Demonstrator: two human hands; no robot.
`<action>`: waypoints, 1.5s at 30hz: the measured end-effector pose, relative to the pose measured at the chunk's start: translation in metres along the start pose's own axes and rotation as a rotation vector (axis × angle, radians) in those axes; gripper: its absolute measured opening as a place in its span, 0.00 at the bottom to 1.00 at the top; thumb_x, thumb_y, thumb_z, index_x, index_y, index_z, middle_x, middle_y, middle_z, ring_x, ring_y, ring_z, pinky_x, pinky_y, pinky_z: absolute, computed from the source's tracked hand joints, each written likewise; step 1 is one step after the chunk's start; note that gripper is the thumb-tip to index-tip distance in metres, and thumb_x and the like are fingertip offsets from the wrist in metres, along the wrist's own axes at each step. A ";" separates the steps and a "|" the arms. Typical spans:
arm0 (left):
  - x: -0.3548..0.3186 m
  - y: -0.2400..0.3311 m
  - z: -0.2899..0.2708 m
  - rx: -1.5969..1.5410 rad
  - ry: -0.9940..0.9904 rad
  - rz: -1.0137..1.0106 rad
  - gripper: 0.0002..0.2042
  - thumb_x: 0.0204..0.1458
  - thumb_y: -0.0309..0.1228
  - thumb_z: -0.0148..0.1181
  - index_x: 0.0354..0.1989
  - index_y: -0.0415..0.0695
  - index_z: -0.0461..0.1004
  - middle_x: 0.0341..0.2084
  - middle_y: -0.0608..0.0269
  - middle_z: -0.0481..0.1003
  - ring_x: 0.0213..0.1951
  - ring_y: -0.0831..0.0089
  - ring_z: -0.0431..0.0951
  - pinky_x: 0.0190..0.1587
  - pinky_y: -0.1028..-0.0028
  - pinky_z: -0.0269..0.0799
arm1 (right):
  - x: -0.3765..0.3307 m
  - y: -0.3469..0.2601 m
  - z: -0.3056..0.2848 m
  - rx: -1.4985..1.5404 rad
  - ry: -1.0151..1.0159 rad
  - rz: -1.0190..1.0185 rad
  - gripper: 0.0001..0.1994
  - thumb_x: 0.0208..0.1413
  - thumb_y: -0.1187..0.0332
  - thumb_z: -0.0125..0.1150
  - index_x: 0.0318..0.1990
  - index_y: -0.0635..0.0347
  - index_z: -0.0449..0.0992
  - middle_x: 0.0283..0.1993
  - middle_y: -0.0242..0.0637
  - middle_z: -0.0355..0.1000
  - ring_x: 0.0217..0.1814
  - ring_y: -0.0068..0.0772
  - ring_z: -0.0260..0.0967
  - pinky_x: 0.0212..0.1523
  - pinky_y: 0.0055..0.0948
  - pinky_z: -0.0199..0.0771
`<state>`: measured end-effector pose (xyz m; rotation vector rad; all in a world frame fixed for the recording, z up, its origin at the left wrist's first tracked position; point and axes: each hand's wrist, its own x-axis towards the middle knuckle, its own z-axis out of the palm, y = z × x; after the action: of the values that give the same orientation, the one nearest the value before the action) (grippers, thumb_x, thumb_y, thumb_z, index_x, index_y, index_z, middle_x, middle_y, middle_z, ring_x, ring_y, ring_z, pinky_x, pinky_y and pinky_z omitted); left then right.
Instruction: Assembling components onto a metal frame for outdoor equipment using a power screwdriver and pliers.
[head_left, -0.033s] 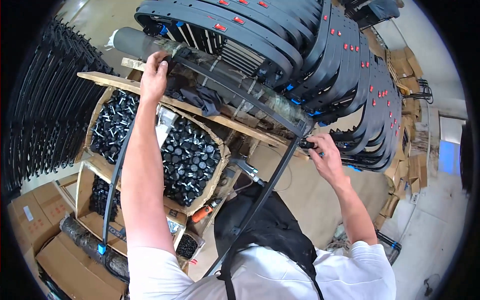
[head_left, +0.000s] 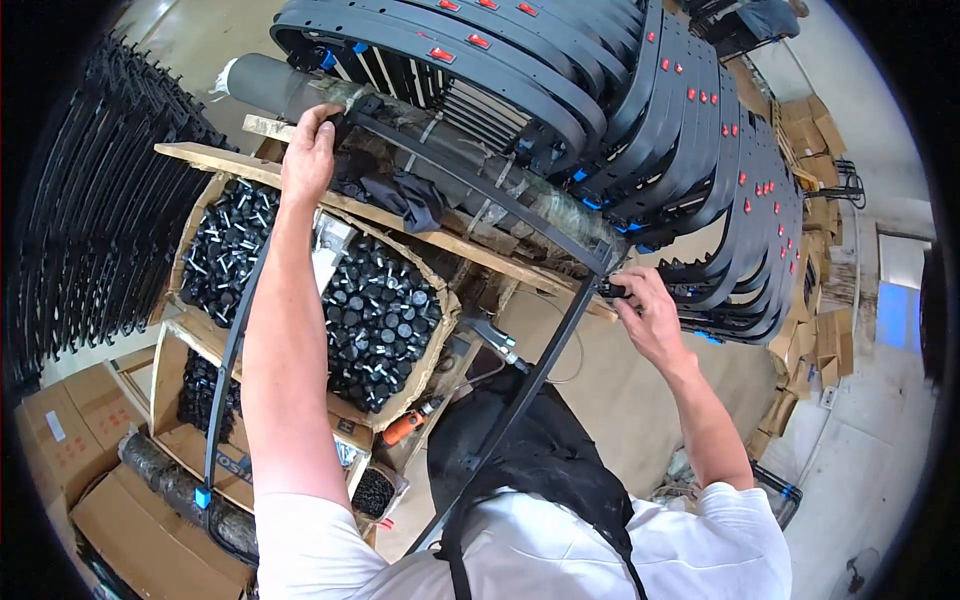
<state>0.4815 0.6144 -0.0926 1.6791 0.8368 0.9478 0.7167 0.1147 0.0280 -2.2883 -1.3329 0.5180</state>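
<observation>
A black metal tube frame (head_left: 540,375) lies slanted before me, its far bar resting over a wrapped roll (head_left: 270,85). My left hand (head_left: 309,160) is closed at the far left corner of this frame, its fingertips partly hidden. At the far right corner, my right hand (head_left: 648,312) pinches a small black round piece (head_left: 609,290) against the frame's outer side. Its exact kind is hard to make out. Under my left forearm, a cardboard box holds many black round-headed feet with metal studs (head_left: 375,320). A blue cap (head_left: 203,497) sits on the frame's near left bar.
Curved dark frames with red tags (head_left: 690,150) stand stacked beyond the roll. Black racks (head_left: 100,200) line the left. A wooden board (head_left: 450,240) edges the bench. Near my waist are an air-hosed tool (head_left: 495,340), an orange tool (head_left: 405,428) and a small parts box (head_left: 375,492).
My right hand has shifted very slightly left, with its fingers turned a little around the small black piece. My left hand and the frame look the same.
</observation>
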 end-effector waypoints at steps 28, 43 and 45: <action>-0.004 0.017 0.007 0.280 -0.067 -0.087 0.14 0.69 0.36 0.57 0.59 0.52 0.80 0.51 0.60 0.80 0.55 0.69 0.78 0.62 0.68 0.70 | 0.026 -0.024 0.004 -0.327 -0.287 0.196 0.22 0.63 0.60 0.64 0.56 0.64 0.65 0.29 0.52 0.79 0.36 0.61 0.80 0.39 0.53 0.79; -0.005 0.018 -0.003 0.397 -0.078 -0.066 0.17 0.67 0.45 0.58 0.62 0.64 0.79 0.54 0.60 0.81 0.56 0.65 0.81 0.62 0.65 0.72 | 0.034 -0.023 0.011 -0.466 -0.073 0.075 0.21 0.65 0.49 0.63 0.46 0.62 0.78 0.34 0.51 0.81 0.39 0.58 0.81 0.41 0.49 0.81; -0.008 0.017 0.003 0.274 -0.045 -0.071 0.17 0.66 0.46 0.59 0.61 0.63 0.80 0.53 0.60 0.81 0.55 0.65 0.81 0.61 0.64 0.73 | 0.034 -0.018 0.012 -0.394 -0.070 0.029 0.21 0.64 0.50 0.64 0.48 0.61 0.78 0.35 0.49 0.81 0.38 0.57 0.81 0.43 0.49 0.81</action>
<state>0.4820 0.6016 -0.0786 1.8824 1.0254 0.7696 0.7137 0.1550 0.0245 -2.6267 -1.5513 0.3727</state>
